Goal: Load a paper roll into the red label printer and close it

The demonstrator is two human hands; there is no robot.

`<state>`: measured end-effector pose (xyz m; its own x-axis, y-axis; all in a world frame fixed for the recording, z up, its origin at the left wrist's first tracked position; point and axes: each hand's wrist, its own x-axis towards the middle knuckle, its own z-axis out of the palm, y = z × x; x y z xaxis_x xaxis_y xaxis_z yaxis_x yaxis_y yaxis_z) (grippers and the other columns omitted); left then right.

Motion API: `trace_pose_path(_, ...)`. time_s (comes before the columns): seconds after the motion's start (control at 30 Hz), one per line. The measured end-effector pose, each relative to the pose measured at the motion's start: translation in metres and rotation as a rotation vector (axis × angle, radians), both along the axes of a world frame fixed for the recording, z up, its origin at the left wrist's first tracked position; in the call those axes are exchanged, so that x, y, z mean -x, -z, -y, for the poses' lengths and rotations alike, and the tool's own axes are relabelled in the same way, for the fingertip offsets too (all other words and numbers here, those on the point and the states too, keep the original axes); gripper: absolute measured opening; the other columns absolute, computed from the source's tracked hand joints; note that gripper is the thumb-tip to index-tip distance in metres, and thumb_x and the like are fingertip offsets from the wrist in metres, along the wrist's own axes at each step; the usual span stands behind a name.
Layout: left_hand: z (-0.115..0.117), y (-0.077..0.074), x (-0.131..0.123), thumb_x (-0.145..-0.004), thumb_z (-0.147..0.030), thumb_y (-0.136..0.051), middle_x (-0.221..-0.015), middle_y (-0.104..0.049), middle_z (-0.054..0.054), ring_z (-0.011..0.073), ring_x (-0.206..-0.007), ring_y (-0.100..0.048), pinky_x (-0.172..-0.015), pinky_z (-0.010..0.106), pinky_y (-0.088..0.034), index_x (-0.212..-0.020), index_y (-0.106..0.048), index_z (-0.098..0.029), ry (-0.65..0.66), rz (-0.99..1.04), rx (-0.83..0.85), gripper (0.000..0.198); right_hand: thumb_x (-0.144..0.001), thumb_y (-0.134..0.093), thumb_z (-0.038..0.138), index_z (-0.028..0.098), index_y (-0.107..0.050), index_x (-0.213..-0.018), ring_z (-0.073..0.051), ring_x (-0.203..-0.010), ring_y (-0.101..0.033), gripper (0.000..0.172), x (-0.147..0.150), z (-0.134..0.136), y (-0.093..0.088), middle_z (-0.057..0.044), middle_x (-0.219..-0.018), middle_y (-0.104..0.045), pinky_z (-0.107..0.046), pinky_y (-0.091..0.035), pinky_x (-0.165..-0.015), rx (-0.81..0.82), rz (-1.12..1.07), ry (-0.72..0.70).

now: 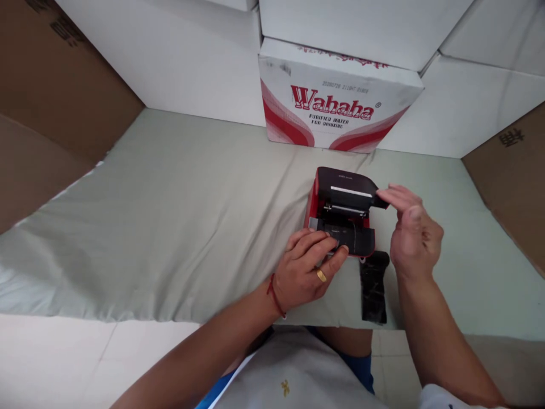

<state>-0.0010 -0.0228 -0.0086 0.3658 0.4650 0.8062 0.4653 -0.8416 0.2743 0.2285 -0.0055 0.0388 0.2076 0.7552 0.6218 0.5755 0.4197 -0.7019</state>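
Observation:
A black and red device (347, 187), which looks like a small printer, stands on the pale green cloth with its front opened and a roller showing inside. My left hand (313, 264), with a gold ring and a red string bracelet, rests its fingertips on the black front flap (361, 241). The fingers are slightly bent; whether they grip the flap's edge is unclear. My right hand (415, 233) is at the device's right side, fingers stretched out and fingertips touching the raised black lid's corner. A crinkled black strip (373, 289) lies on the cloth between the device and my right forearm.
A white and red Wahaha carton (336, 105) stands behind the device against white boxes (191, 57). Brown cardboard (55, 85) borders the left, and more cardboard (515, 170) the right. The cloth-covered surface (170, 216) ends at a front edge near my body.

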Motion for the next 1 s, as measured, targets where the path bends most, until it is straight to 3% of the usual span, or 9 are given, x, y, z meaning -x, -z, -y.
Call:
trace_pose_path(0.23,-0.003,-0.007,0.007,-0.097,-0.020,-0.061,-0.122,-0.084,0.007,0.0256,-0.126,-0.075,-0.119,0.045,-0.052,-0.152,-0.061,-0.026,0.025,0.092,0.036,0.055,-0.112,-0.055,0.025,0.031,-0.088,-0.116,-0.029,-0.116,-0.082,0.034,-0.001,0.021,0.025,-0.005,-0.114,-0.089,-0.064,-0.059,-0.113,-0.098,0.210,-0.037)
trace_pose_path(0.37,-0.026,-0.019,0.022,-0.108,-0.031,-0.055,-0.138,-0.082,0.009,0.0280,-0.139,-0.073,-0.128,0.053,-0.044,-0.165,-0.047,-0.030,0.062,0.172,0.256,0.058,-0.111,-0.054,0.021,0.030,-0.088,-0.113,-0.029,-0.112,-0.083,0.035,0.002,0.018,0.031,-0.005,-0.110,-0.089,-0.060,-0.064,-0.103,-0.143,0.170,-0.014)
trace_pose_path(0.47,-0.044,-0.023,0.029,-0.117,-0.038,-0.041,-0.131,-0.085,0.009,0.0248,-0.129,-0.078,-0.134,0.055,-0.037,-0.161,-0.053,-0.028,0.176,0.232,0.460,0.047,-0.111,-0.054,0.020,0.030,-0.088,-0.116,-0.029,-0.113,-0.083,0.035,0.003,0.018,0.032,-0.005,-0.112,-0.089,-0.059,-0.064,-0.101,-0.145,0.170,-0.015)
trace_pose_path(0.57,-0.053,-0.018,0.031,-0.119,-0.039,-0.038,-0.129,-0.086,0.010,0.0239,-0.127,-0.079,-0.123,0.051,-0.049,-0.152,-0.062,-0.025,0.236,0.291,0.539,0.043,-0.111,-0.054,0.019,0.030,-0.088,-0.117,-0.030,-0.115,-0.082,0.035,0.003,0.020,0.033,-0.006,-0.114,-0.089,-0.060,-0.063,-0.102,-0.137,0.168,-0.021)
trace_pose_path(0.67,-0.053,-0.008,0.027,-0.119,-0.037,-0.042,-0.124,-0.087,0.010,0.0246,-0.133,-0.076,-0.114,0.048,-0.054,-0.144,-0.068,-0.023,0.250,0.369,0.540,0.038,-0.111,-0.055,0.018,0.029,-0.088,-0.115,-0.029,-0.113,-0.082,0.035,0.003,0.021,0.034,-0.005,-0.112,-0.089,-0.058,-0.063,-0.101,-0.143,0.163,-0.020)
trace_pose_path(0.83,-0.048,0.001,0.019,-0.117,-0.031,-0.047,-0.114,-0.088,0.007,0.0239,-0.125,-0.078,-0.109,0.047,-0.058,-0.131,-0.072,-0.026,0.240,0.445,0.508,0.029,-0.110,-0.055,0.020,0.030,-0.087,-0.111,-0.030,-0.109,-0.083,0.034,0.005,0.021,0.034,-0.004,-0.107,-0.089,-0.058,-0.064,-0.098,-0.131,0.175,0.004)
trace_pose_path(1.0,-0.053,0.001,0.020,-0.106,-0.026,-0.066,-0.110,-0.084,0.005,0.0206,-0.108,-0.082,-0.101,0.040,-0.061,-0.130,-0.070,-0.026,0.328,0.565,0.707,0.024,-0.110,-0.055,0.020,0.029,-0.085,-0.113,-0.029,-0.109,-0.081,0.032,0.006,0.024,0.030,-0.005,-0.110,-0.087,-0.057,-0.062,-0.099,-0.119,0.187,-0.026)
